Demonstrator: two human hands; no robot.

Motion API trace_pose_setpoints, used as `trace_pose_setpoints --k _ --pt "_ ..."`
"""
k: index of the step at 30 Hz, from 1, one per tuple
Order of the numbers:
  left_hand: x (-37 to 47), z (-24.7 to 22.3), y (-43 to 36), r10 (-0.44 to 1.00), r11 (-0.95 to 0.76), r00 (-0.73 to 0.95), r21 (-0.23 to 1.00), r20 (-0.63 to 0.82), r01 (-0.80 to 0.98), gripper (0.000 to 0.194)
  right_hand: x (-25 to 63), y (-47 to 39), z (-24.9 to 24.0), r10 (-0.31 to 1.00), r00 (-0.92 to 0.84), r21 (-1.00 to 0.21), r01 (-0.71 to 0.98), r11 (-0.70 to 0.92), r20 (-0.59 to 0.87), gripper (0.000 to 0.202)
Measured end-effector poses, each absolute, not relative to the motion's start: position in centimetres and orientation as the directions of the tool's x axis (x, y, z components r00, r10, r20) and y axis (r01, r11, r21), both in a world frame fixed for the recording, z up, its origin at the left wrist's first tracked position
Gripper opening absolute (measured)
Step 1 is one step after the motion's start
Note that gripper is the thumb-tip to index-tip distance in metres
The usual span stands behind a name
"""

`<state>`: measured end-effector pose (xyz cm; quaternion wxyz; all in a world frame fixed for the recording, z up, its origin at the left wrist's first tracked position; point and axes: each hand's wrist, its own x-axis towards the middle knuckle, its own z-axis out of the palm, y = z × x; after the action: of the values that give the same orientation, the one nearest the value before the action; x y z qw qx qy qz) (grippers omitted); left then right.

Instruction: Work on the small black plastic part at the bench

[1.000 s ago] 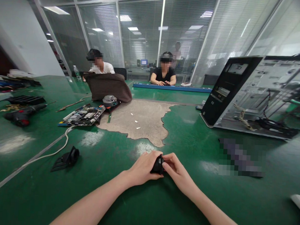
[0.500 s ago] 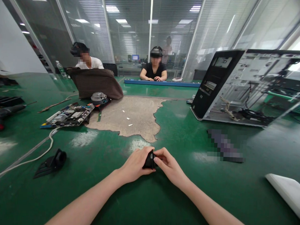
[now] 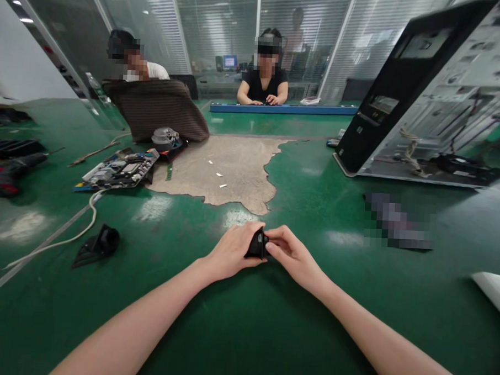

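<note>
My left hand (image 3: 237,250) is wrapped round a small black plastic part (image 3: 256,246), fingers over its far side and thumb along its near side. From the right, my right hand (image 3: 286,249) pinches the part's right end between thumb and fingers. The part is held at the green tabletop (image 3: 210,329); its exact kind is hard to make out, since my fingers cover much of it. Off to the left lies another black plastic piece (image 3: 98,246) with a round, hollow end and a flat base.
A circuit board (image 3: 122,171), a white cable (image 3: 92,208) and a power drill (image 3: 14,171) lie left. An open computer case (image 3: 397,86) stands right, near a blurred dark object (image 3: 397,221). Beyond the bare patch (image 3: 234,164), two people sit across the table.
The view has dipped and come closer, so the scene sits higher and spreads outward. Both my hands keep their hold on the black part, with little visible change in grip.
</note>
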<state>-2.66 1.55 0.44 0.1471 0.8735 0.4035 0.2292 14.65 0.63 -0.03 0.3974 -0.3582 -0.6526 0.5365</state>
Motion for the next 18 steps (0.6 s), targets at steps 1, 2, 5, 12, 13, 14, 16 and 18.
trace_pose_setpoints --k 1,2,5,12,13,14,16,18 --pt "-2.66 0.44 1.55 0.773 -0.630 0.570 0.440 0.279 0.639 0.061 14.58 0.71 -0.10 0.902 -0.414 -0.986 0.051 0.161 0.126 0.012" --pt "-2.66 0.45 1.55 0.773 -0.630 0.571 0.440 0.276 0.640 0.061 14.52 0.78 -0.14 0.909 -0.400 -0.986 0.064 0.154 0.116 0.013" --pt "-2.67 0.48 1.57 0.773 -0.630 0.570 0.448 0.278 0.635 0.062 14.52 0.85 -0.17 0.919 -0.386 -0.986 0.102 0.134 0.085 0.021" --pt "-2.74 0.47 1.72 0.777 -0.621 0.572 0.460 0.261 0.635 0.061 14.88 0.69 -0.09 0.880 -0.459 -0.987 0.029 0.156 0.126 0.023" --pt "-2.73 0.47 1.73 0.779 -0.620 0.571 0.459 0.260 0.637 0.061 14.82 0.74 -0.11 0.886 -0.447 -0.988 0.027 0.150 0.122 0.020" --pt "-2.73 0.48 1.73 0.779 -0.619 0.571 0.458 0.259 0.638 0.061 14.73 0.82 -0.13 0.895 -0.432 -0.990 0.031 0.140 0.113 0.016" --pt "-2.71 0.50 1.72 0.780 -0.618 0.570 0.459 0.259 0.638 0.062 14.53 1.01 -0.15 0.913 -0.397 -0.990 0.054 0.129 0.097 0.012" --pt "-2.69 0.53 1.70 0.780 -0.617 0.570 0.463 0.258 0.636 0.063 14.41 1.16 -0.12 0.923 -0.375 -0.988 0.086 0.130 0.089 0.015"
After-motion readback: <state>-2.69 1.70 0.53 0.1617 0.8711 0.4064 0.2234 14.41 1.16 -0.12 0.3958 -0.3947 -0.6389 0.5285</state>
